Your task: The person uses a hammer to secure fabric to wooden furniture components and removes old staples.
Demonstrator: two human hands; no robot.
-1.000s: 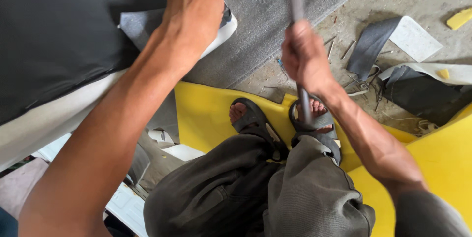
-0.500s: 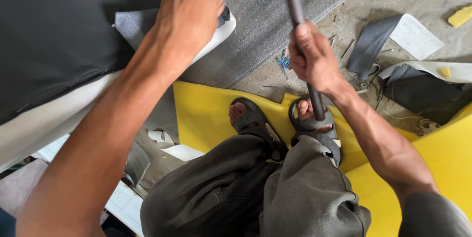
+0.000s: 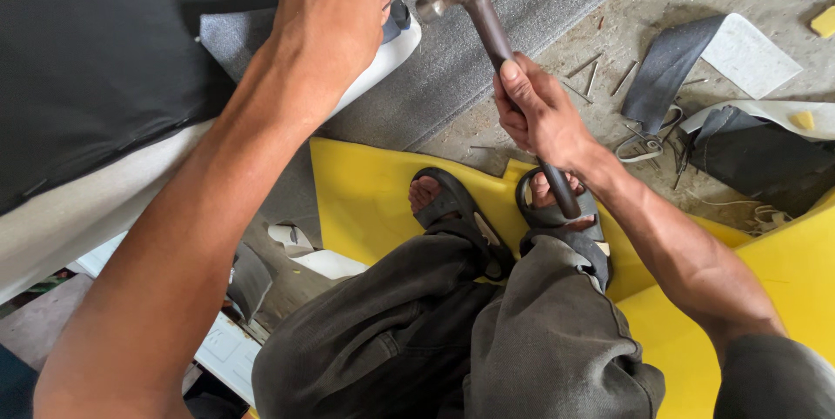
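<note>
Hammer (image 3: 484, 15) raised above grey fabric (image 3: 487, 54), claw head tipped toward left hand, so face points at folded edge. Right hand (image 3: 544, 115) wrapped tight round handle mid-shaft for control. Left hand (image 3: 335, 23), just left of hammer head, presses fabric flap against white panel (image 3: 87, 202); fingers curled over edge, possibly pinching a nail, hidden. Loose nails (image 3: 600, 71) on concrete right of hammer. Yellow foam sheet (image 3: 365, 202) below hammer, under sandalled feet (image 3: 448, 202).
</note>
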